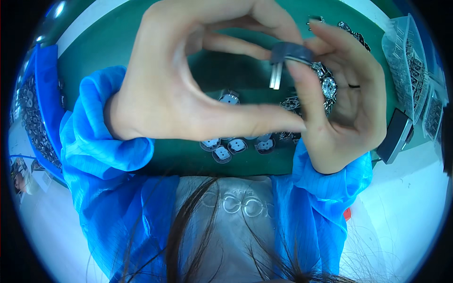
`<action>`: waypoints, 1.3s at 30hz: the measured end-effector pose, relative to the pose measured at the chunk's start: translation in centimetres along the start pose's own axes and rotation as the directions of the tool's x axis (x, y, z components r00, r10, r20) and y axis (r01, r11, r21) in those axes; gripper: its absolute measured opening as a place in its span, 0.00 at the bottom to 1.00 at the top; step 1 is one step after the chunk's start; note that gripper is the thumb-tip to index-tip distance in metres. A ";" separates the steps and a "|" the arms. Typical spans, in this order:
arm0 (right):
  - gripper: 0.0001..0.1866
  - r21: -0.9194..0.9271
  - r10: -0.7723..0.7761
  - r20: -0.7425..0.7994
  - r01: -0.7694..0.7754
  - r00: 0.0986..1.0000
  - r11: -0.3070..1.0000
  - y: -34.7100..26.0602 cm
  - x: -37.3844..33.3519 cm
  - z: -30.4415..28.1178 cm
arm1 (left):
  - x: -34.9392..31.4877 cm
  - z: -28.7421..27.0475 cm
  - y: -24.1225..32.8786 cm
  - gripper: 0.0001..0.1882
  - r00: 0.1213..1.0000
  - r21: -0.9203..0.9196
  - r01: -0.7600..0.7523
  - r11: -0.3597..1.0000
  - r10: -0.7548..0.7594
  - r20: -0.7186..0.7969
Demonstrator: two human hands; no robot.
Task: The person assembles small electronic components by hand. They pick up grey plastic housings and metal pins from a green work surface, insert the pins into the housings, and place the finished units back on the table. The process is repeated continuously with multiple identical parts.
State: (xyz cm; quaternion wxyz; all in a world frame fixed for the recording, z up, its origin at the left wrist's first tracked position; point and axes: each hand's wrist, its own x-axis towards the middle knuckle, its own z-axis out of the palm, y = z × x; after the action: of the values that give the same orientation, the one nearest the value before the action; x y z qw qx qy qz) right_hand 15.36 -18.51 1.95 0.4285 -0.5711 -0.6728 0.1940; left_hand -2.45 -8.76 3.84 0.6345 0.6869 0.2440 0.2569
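Raised close to the camera, my left hand (174, 89) curls in a wide arc, its fingertips at a small dark round part with silver metal prongs (291, 53). My right hand (351, 94) pinches the same part, its thumb against the lower edge. The prongs point downward. My left thumb stretches across to the base of my right thumb. Motion blurs the fingertips, and they hide some of the part. Below my hands, several dark round parts with pale faces (237, 145) lie on the green mat (179, 158).
Shiny small metal pieces (290, 104) are heaped behind my right hand, with more at the far right (354, 34). A clear bin of metal pins (413, 66) stands at right, near a dark flat box (395, 137). A blue bin (40, 104) at left holds small parts.
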 end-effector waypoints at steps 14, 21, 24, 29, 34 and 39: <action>0.17 0.166 0.048 0.037 -0.054 0.998 0.985 0.9 -0.2 0.1 | -0.2 -1.9 -1.6 0.20 0.995 0.059 0.085 0.995 -0.089 0.055; 0.14 0.211 0.014 -0.095 0.006 0.995 0.977 1.1 -0.2 -0.4 | -0.2 -0.8 -2.3 0.17 0.986 0.127 0.150 0.980 -0.157 0.047; 0.17 0.325 0.177 -0.125 -0.128 0.976 0.937 1.0 -0.3 0.4 | 0.3 -0.3 -2.2 0.14 0.985 -0.140 0.123 0.983 -0.138 -0.105; 0.21 0.442 0.314 -0.004 -0.280 0.949 0.852 -0.2 -0.6 1.7 | -0.2 -0.1 -3.5 0.19 0.978 -0.450 0.206 0.869 -0.178 0.105; 0.26 0.481 0.331 0.005 -0.293 0.944 0.826 -0.2 -1.2 2.7 | -1.0 0.8 -4.3 0.16 0.995 -0.354 0.102 0.929 -0.102 0.020; 0.31 0.489 0.338 0.006 -0.297 0.941 0.820 -0.2 -1.7 3.2 | -0.6 1.2 -2.4 0.13 0.993 -0.246 0.114 0.963 -0.116 0.008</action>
State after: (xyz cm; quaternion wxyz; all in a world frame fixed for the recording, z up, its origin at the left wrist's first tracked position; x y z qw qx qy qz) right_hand 12.63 -19.39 -0.29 0.5460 -0.5572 -0.4802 0.4010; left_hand -2.16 -9.90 1.35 0.7277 0.5868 0.2519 0.2501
